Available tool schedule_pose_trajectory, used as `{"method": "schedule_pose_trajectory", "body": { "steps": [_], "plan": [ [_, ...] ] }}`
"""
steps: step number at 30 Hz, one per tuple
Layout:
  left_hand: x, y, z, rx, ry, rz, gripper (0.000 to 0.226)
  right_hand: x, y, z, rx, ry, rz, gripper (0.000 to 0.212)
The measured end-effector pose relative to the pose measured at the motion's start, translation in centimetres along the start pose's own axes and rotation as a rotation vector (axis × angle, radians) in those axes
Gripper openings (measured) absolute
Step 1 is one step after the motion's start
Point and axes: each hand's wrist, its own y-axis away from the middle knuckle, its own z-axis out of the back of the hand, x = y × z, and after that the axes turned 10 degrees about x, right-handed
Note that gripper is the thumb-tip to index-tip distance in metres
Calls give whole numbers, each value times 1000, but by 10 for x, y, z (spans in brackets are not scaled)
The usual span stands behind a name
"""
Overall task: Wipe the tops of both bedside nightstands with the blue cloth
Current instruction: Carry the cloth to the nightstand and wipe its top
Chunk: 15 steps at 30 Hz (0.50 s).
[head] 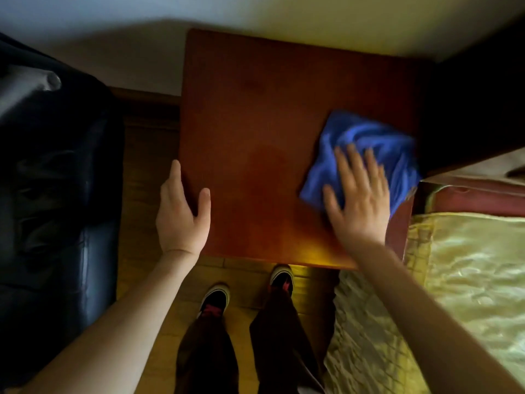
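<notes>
Reddish-brown wood is filling the middle of the view: the top of a nightstand (270, 123), standing against a pale wall (255, 15). A blue cloth (366, 149) is lying crumpled on the right side of that top, close to its right edge and nearer the front than the back. The right hand (359, 200) is pressing flat on the near part of the cloth, fingers (345, 166) spread and stretched out rather than curled — palm down, gripping nothing, only bearing on the fabric. Hand and cloth are both looking blurred.

The left hand (181, 214) is resting at the nightstand's front-left edge, open, its thumb lying on the top surface and its fingers running along the side; it is not closing round anything.

Below, the person's dark trousers (244, 345) and two dark shoes with pale toes (247, 285) are standing on a wooden floor (147, 172), one toe just under the front edge. A black leather armchair (54, 194) is sitting to the left — a bed with a gold quilted cover (460, 280) is sitting to the right, just beside the nightstand.
</notes>
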Motion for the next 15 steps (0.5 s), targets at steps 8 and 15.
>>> {"method": "schedule_pose_trajectory", "body": {
  "steps": [8, 15],
  "plan": [
    [0, 0, -1, 12, 18, 1, 66, 20, 50, -21, 170, 142, 322, 72],
    [3, -1, -4, -22, -2, 1, 66, 82, -168, 17, 14, 92, 150, 75]
  ]
}}
